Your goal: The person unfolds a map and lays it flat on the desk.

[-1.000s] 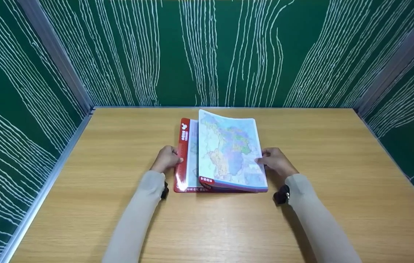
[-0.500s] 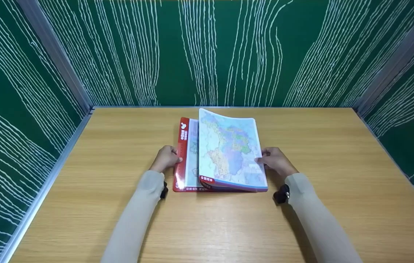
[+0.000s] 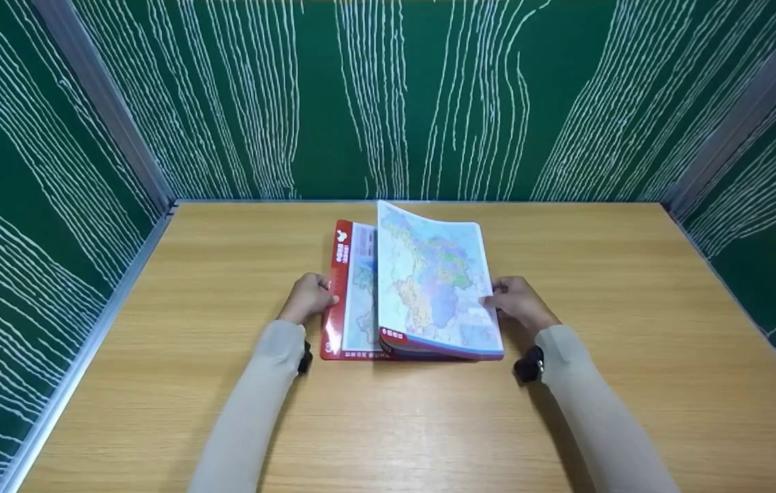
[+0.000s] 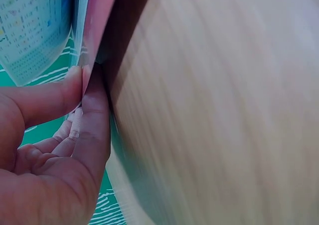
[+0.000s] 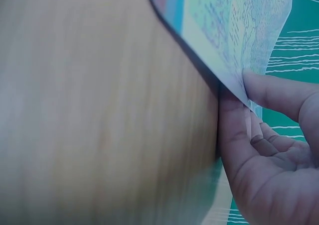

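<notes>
A folded map [image 3: 436, 287] with a red border lies across the middle of the table, its upper panel bowed up along the left edge over the lower sheet. My left hand [image 3: 307, 298] pinches the red left border [image 3: 337, 308] between thumb and index finger, as the left wrist view shows with the thumb [image 4: 50, 98] on the printed face. At the opposite side my right hand [image 3: 519, 301] pinches the map's right edge, thumb [image 5: 274, 88] on top and fingers underneath. Part of the lower sheet is covered by the raised panel.
The wooden table [image 3: 402, 424] runs up to a green back wall [image 3: 333, 103] with white wavy lines. Grey metal posts [image 3: 104, 103] stand at the corners, and green side panels [image 3: 5, 226] flank the table.
The left hand has shifted slightly left with the red border. The raised panel's left edge has moved a little right and up, so more of the lower sheet shows. The right hand has barely moved.
</notes>
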